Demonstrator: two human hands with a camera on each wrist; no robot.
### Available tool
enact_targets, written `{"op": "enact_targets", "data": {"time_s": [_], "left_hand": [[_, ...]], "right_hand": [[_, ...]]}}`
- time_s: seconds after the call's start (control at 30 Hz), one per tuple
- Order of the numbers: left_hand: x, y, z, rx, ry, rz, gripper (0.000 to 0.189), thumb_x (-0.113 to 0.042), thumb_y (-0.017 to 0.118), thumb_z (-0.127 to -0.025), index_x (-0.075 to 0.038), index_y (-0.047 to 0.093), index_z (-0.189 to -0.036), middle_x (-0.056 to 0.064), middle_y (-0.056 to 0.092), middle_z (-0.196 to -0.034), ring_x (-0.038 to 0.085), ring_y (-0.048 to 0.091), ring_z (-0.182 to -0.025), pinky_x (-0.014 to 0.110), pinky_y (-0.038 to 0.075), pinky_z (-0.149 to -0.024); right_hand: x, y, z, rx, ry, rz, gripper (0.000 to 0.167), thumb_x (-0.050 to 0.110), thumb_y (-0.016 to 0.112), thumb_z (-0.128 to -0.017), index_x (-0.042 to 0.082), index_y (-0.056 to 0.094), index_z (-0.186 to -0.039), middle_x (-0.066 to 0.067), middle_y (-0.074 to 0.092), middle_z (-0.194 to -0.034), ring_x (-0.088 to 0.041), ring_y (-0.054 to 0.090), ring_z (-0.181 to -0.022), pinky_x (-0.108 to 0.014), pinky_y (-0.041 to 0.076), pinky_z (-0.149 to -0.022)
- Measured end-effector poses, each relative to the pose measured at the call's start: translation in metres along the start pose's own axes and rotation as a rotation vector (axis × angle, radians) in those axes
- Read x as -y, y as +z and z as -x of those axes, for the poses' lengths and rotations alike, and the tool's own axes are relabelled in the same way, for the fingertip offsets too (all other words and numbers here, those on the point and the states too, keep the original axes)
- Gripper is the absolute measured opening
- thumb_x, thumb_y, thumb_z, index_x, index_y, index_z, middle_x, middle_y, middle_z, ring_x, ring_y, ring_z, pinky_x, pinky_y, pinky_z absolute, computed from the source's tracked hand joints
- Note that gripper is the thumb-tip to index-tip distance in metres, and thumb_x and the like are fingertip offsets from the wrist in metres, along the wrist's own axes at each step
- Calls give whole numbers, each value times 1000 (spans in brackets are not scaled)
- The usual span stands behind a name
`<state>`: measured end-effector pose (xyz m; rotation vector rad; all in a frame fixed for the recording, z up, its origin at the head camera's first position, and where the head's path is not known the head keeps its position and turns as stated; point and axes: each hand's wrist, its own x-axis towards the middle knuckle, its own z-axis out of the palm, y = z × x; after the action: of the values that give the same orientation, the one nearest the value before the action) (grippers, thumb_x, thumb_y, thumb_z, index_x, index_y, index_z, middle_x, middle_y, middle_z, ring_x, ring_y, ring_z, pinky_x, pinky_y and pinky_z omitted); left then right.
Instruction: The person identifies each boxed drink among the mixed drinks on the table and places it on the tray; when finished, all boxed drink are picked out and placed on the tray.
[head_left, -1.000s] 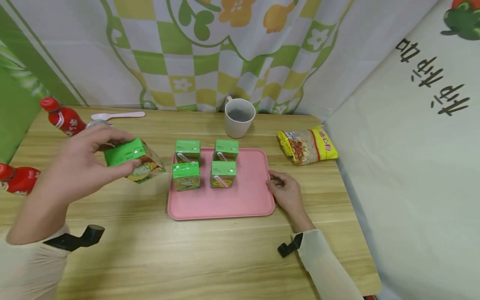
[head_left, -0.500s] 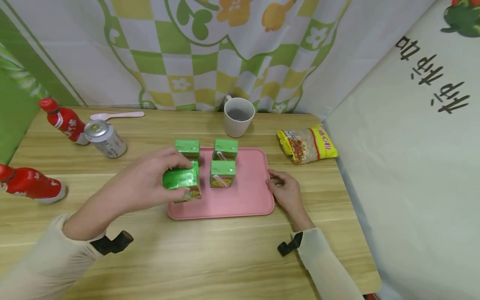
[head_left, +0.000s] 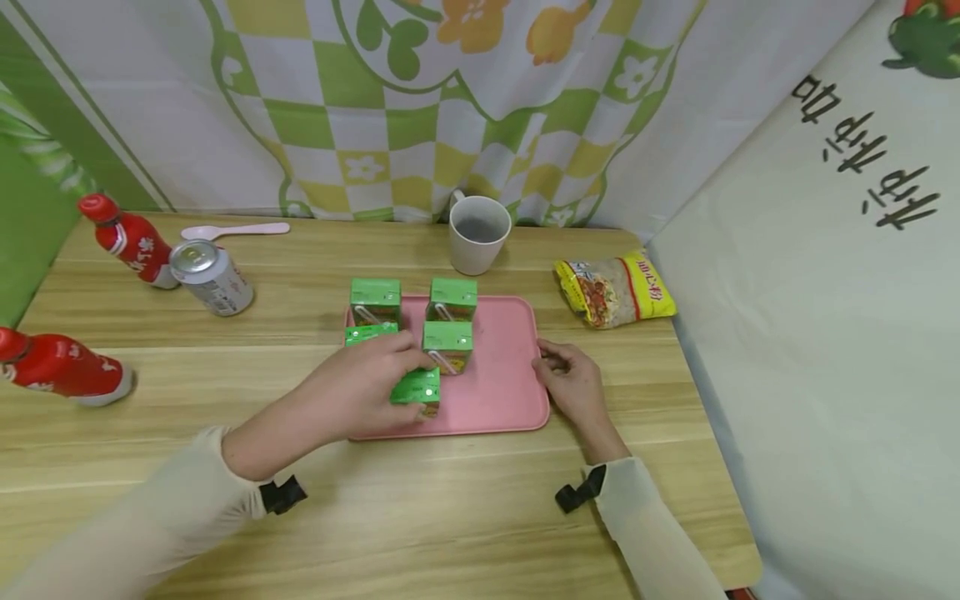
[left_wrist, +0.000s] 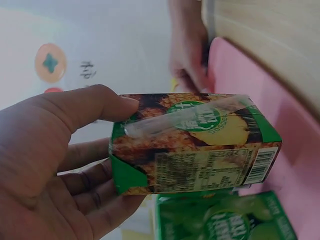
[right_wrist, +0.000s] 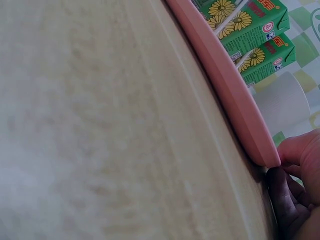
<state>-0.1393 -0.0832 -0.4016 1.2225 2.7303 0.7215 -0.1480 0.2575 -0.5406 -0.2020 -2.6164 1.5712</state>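
Observation:
My left hand [head_left: 360, 387] grips a green drink carton [head_left: 420, 385] over the front of the pink tray [head_left: 502, 392]. In the left wrist view, the thumb and fingers hold one end of that drink carton [left_wrist: 195, 140], and a wrapped straw lies along its brown picture side. Several similar cartons stand upright on the tray, among them a back-left carton [head_left: 377, 298], a back-right carton [head_left: 453, 298] and a front-right carton [head_left: 447, 346]. My left hand partly hides another carton [head_left: 369, 332]. My right hand [head_left: 574, 385] pinches the tray's right rim; the right wrist view shows thumb and fingers at the rim [right_wrist: 267, 150].
Behind the tray stands a grey mug [head_left: 477, 237]. A yellow food packet [head_left: 617, 290] lies to the right, near the wall. To the left are a can [head_left: 212, 279], two red bottles, one far [head_left: 133, 243] and one near [head_left: 63, 367], and a pink spoon [head_left: 236, 231].
My left hand has carried the drink carton rightward from beside the can to the tray's front, bringing the can into view. My right hand stays at the tray's rim.

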Motion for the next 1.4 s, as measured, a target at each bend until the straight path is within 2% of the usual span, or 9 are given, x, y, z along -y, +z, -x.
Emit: {"op": "enact_targets", "data": {"time_s": [0.07, 0.17, 0.37, 0.57, 0.87, 1.07, 1.17, 1.27, 1.4], "left_hand": [[-1, 7, -2, 11, 8, -20, 50, -29, 88, -76, -10, 72, -120, 1, 61, -111, 18, 60, -95, 39, 54, -83], [-2, 14, -4, 26, 9, -41, 51, -29, 87, -77, -13, 72, -123, 1, 62, -114, 17, 60, -95, 38, 55, -80], [-4, 20, -9, 41, 19, -64, 49, -26, 85, -78, -11, 72, -123, 0, 62, -112, 18, 61, -97, 35, 55, -76], [-7, 21, -10, 76, -2, -73, 49, -28, 85, -80, -10, 72, -123, 2, 63, -116, 21, 63, -103, 38, 56, -81], [-7, 20, -9, 72, -23, -101, 47, -30, 84, -82, -10, 71, -123, 1, 62, -113, 20, 63, -101, 40, 56, -80], [-9, 13, -6, 35, 0, -117, 45, -40, 78, -88, -14, 72, -123, 0, 60, -108, 17, 59, -89, 36, 53, -65], [-10, 4, -3, -12, 17, -113, 38, -41, 75, -90, -19, 73, -120, -3, 59, -104, 15, 56, -84, 34, 51, -62], [-7, -6, 1, -77, 37, -118, 32, -40, 75, -92, -19, 73, -115, -4, 59, -101, 12, 55, -80, 31, 50, -60], [2, -23, 7, -149, 18, -100, 32, -40, 74, -93, -16, 74, -114, -3, 63, -102, 12, 57, -78, 29, 48, -54]], "right_hand": [[0, 0, 1, 4, 4, 1, 31, 8, 75, -91, 8, 74, -122, -9, 68, -99, -20, 66, -86, -21, 54, -66], [0, -1, 1, 12, 3, 1, 32, 9, 75, -91, 7, 74, -123, -10, 69, -101, -20, 66, -87, -21, 54, -66], [1, -2, 1, 8, 3, -14, 32, 8, 75, -91, 7, 74, -123, -11, 68, -101, -21, 66, -86, -22, 54, -65], [1, 0, 0, 16, -20, -1, 32, 8, 75, -91, 7, 74, -123, -11, 68, -101, -21, 67, -87, -22, 55, -68], [2, 2, -2, 5, -32, -5, 31, 6, 76, -90, 5, 74, -121, -10, 68, -98, -19, 66, -85, -20, 54, -66], [6, -1, -4, 32, -35, 20, 33, 7, 75, -90, 3, 73, -123, -14, 69, -101, -20, 67, -87, -19, 53, -67], [6, -3, -4, 35, -22, 48, 32, 8, 76, -90, 5, 74, -122, -11, 70, -101, -20, 67, -87, -20, 54, -68], [4, -6, -4, 30, -14, 79, 31, 9, 77, -90, 7, 75, -120, -9, 70, -101, -19, 68, -88, -20, 55, -69], [2, -9, -4, 27, -54, 133, 30, 8, 77, -89, 5, 75, -119, -9, 70, -99, -19, 68, -87, -20, 55, -70]]}}
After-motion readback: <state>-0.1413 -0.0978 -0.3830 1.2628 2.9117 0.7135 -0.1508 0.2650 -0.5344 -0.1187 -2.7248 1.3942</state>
